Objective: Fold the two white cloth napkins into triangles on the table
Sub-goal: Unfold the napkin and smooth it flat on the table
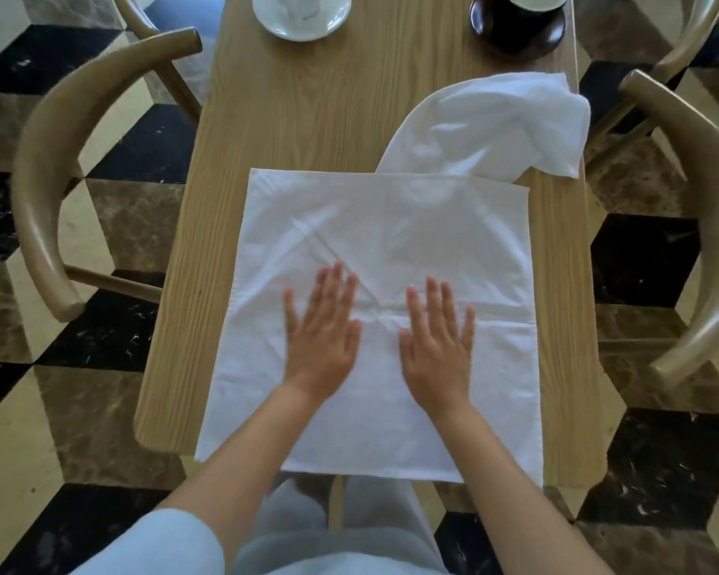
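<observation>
One white napkin [391, 226] lies spread flat as a square on the near end of the wooden table [308, 118], its near edge hanging slightly over the table's front. My left hand [322, 332] and my right hand [436, 342] rest palm-down on its middle, side by side, fingers spread and pointing away from me, holding nothing. A second white napkin [494, 126] lies crumpled at the right, behind the flat one, with one part tucked under the flat napkin's far edge and another reaching the table's right edge.
A white saucer with a cup [304, 14] stands at the far middle of the table, a dark round vessel [519, 22] at the far right. Curved wooden chairs [42, 180] [698, 209] flank the table on both sides. The floor is chequered marble.
</observation>
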Action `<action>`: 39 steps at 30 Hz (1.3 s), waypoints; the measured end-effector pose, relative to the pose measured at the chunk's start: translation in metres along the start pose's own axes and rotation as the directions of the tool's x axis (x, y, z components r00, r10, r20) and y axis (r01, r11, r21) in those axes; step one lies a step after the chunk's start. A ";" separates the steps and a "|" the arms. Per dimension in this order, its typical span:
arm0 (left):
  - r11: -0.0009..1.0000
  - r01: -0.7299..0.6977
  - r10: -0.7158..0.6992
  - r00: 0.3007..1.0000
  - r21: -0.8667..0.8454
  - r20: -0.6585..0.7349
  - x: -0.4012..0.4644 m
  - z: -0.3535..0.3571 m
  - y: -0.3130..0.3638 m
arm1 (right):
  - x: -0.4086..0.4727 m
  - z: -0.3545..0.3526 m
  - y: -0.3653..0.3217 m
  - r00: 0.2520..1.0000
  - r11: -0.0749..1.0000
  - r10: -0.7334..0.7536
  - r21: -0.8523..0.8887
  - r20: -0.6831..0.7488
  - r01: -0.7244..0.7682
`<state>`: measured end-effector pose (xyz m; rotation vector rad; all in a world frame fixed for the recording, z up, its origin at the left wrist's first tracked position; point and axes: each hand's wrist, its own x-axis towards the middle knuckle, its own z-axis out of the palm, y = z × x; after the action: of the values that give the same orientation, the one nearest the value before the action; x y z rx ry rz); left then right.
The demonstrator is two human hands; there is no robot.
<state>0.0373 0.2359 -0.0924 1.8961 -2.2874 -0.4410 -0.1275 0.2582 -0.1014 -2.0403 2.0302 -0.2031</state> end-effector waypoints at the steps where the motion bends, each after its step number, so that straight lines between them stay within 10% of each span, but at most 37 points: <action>1: 0.999 -0.049 0.049 0.999 0.011 0.010 0.015 0.005 0.015 | 0.017 0.003 -0.008 1.000 1.000 -0.026 0.009 0.003 0.026; 8: 0.990 -0.061 0.046 0.992 0.124 0.118 0.073 0.018 -0.016 | 0.064 0.004 0.037 0.991 0.993 -0.099 -0.052 0.087 0.103; 14: 0.953 0.300 -0.303 0.952 -0.049 -0.042 0.116 0.009 -0.022 | 0.085 -0.019 0.085 0.981 0.981 0.193 0.005 -0.024 -0.193; 18: 0.985 0.173 -0.174 0.982 -0.015 -0.077 0.131 0.016 0.001 | 0.159 -0.048 0.075 0.981 0.995 -0.088 -0.058 -0.172 0.079; 21: 0.984 0.172 -0.170 0.985 0.053 -0.038 0.129 0.029 0.002 | 0.236 -0.069 0.073 0.922 0.900 -0.348 -0.214 0.173 0.380; 27: 0.980 0.185 -0.182 0.982 0.073 -0.043 0.130 0.030 0.003 | 0.314 -0.086 0.077 0.806 0.856 -0.283 -0.243 0.520 0.457; 32: 0.979 0.185 -0.182 0.982 0.081 -0.050 0.129 0.029 0.003 | 0.336 -0.087 0.073 0.857 0.909 -0.315 -0.132 0.407 0.396; 39: 0.978 0.189 -0.185 0.982 0.088 -0.043 0.131 0.030 0.003 | 0.374 -0.093 0.052 0.989 0.991 -0.084 0.089 -0.125 0.095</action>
<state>-0.0001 0.1120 -0.1304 2.1565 -2.1519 -0.3263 -0.1974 -0.1214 -0.0565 -2.1086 1.9571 -0.4428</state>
